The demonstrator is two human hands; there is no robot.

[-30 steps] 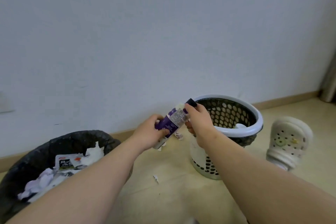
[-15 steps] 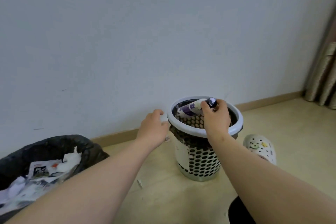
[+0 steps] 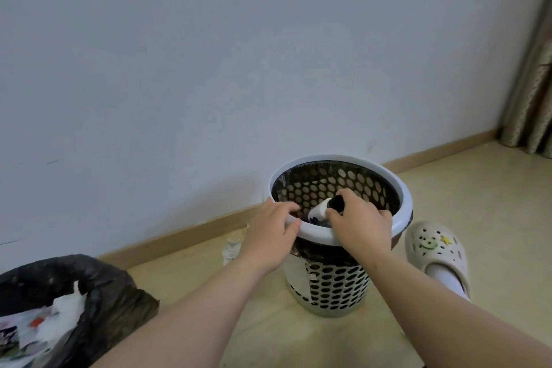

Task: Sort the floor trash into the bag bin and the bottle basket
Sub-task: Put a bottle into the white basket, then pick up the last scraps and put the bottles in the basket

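Bottle [image 3: 320, 213] pinched by right hand [image 3: 361, 225] inside basket [image 3: 401, 191], left hand [image 3: 270, 237] clasping its rim; paper scrap [image 3: 231, 249] beside.

A: Where is room left at the basket [image 3: 337, 287]?

B: The far half of its mouth is left open. The near half is taken up by the right hand [image 3: 361, 227] and the bottle [image 3: 319, 211] gripped in it, and the near-left rim is covered by the left hand [image 3: 270, 237].

A: And around it?

B: Passage behind is closed off by the wall [image 3: 209, 69]. On the right, a shoe [image 3: 436, 251] is set just beside it. On the left, a strip of floor [image 3: 191, 272] is left between it and the bag bin [image 3: 98, 284], broken only by a paper scrap [image 3: 231, 249].

A: Is the bin's mouth open?

B: It is largely filled with paper.
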